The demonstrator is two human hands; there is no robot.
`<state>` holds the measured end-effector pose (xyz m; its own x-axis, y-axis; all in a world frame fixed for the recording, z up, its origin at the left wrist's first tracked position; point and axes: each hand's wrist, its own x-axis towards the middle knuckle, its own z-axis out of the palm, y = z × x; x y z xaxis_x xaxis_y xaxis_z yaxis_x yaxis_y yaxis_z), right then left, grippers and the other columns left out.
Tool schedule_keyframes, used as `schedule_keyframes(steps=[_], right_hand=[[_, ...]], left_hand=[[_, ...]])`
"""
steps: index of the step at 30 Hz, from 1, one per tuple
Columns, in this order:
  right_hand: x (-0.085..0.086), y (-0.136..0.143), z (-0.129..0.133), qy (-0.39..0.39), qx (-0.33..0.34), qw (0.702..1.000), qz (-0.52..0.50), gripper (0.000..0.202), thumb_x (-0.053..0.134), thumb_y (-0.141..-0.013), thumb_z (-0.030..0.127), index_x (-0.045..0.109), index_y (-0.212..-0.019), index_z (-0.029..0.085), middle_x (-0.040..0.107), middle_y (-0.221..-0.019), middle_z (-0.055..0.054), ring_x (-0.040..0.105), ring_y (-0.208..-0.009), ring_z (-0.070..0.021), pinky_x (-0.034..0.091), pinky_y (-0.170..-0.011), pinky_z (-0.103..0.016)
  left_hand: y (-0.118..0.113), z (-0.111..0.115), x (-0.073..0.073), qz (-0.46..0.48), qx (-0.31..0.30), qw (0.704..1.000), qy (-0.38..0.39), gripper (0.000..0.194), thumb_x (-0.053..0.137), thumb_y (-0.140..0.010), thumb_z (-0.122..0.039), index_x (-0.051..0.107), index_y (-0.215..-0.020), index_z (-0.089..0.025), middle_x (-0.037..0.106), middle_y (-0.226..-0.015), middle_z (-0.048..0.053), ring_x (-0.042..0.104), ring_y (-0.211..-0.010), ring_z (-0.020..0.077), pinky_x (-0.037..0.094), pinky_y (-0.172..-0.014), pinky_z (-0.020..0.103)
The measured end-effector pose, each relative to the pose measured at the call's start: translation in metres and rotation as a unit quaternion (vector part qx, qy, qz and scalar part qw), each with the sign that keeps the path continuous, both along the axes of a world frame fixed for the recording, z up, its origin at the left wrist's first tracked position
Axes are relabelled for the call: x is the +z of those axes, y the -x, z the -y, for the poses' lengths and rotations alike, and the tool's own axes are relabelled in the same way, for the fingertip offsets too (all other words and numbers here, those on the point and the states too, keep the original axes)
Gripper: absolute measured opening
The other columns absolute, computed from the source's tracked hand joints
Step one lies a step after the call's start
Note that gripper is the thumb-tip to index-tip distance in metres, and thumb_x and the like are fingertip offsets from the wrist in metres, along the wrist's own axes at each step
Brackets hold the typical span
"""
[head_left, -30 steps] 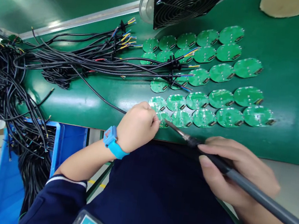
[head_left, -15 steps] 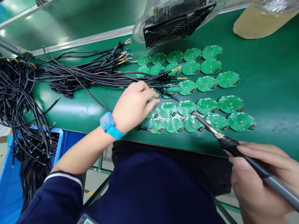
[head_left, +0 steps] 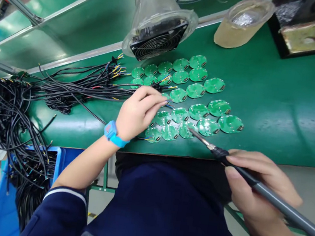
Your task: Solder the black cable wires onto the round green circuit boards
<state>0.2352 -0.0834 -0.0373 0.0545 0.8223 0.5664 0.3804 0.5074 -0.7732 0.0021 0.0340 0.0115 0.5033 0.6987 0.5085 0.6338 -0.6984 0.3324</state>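
While right hand [head_left: 264, 173] grips iron [head_left: 269, 195] pen-style, tip aimed toward 10 o'clock over boards [head_left: 207, 127], left hand [head_left: 136, 111] arches over cables [head_left: 82, 90], thumb and fingertips drawn close; cannot tell if cable held. Boards in rows on green table [head_left: 272, 110], cables stretching toward 9. Fan [head_left: 160, 42] at 12. Cup [head_left: 236, 34] at 1, shiny stuff [head_left: 245, 19] inside; blue bin [head_left: 5, 208] at 8, heaped with cables.
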Motion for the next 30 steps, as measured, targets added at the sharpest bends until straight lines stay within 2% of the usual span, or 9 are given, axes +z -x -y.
schedule_keyframes(steps=[3, 7, 12, 24, 30], right_hand=[[0.006, 0.003, 0.001, 0.006, 0.072, 0.997, 0.000, 0.028, 0.057, -0.073, 0.004, 0.060, -0.097, 0.018, 0.057, -0.071, -0.004, 0.057, -0.066, -0.0170, 0.051, -0.061, -0.036], [0.013, 0.010, 0.000, -0.018, 0.113, 0.992, 0.048, 0.027, 0.056, -0.072, 0.003, 0.059, -0.094, 0.017, 0.055, -0.067, -0.002, 0.054, -0.058, -0.0141, 0.050, -0.056, -0.034], [0.014, 0.013, -0.001, -0.013, 0.130, 0.988, 0.079, 0.025, 0.055, -0.072, 0.005, 0.058, -0.094, 0.018, 0.055, -0.065, -0.001, 0.053, -0.056, -0.0134, 0.050, -0.055, -0.034], [0.011, 0.016, 0.000, -0.006, 0.125, 0.988, 0.093, 0.024, 0.057, -0.071, 0.004, 0.058, -0.092, 0.015, 0.054, -0.066, -0.003, 0.053, -0.059, -0.0140, 0.050, -0.056, -0.034], [0.012, 0.018, 0.000, 0.014, 0.108, 0.991, 0.079, 0.030, 0.057, -0.071, 0.006, 0.060, -0.096, 0.022, 0.053, -0.065, -0.001, 0.053, -0.055, -0.0151, 0.050, -0.055, -0.035]], left_hand=[[-0.002, 0.036, 0.001, -0.016, -0.022, 0.998, 0.059, 0.012, 0.049, -0.091, -0.019, 0.060, -0.091, -0.016, 0.061, -0.089, 0.006, 0.056, -0.086, 0.0152, 0.049, -0.078, 0.030], [-0.009, 0.063, -0.017, -0.019, -0.015, 0.991, 0.132, 0.015, 0.053, -0.087, -0.019, 0.059, -0.075, -0.015, 0.059, -0.083, 0.007, 0.057, -0.081, 0.0160, 0.050, -0.074, 0.031], [-0.013, 0.064, -0.031, 0.016, 0.008, 0.991, 0.135, 0.017, 0.054, -0.085, -0.016, 0.057, -0.068, -0.014, 0.058, -0.074, 0.006, 0.056, -0.074, 0.0155, 0.049, -0.070, 0.031], [-0.014, 0.064, -0.033, -0.001, 0.020, 0.991, 0.135, 0.019, 0.053, -0.088, -0.019, 0.058, -0.070, -0.015, 0.057, -0.072, 0.005, 0.054, -0.072, 0.0147, 0.048, -0.069, 0.029], [-0.015, 0.066, -0.035, -0.017, 0.026, 0.994, 0.107, 0.019, 0.053, -0.088, -0.019, 0.059, -0.071, -0.013, 0.057, -0.072, 0.005, 0.053, -0.070, 0.0149, 0.048, -0.068, 0.029]])
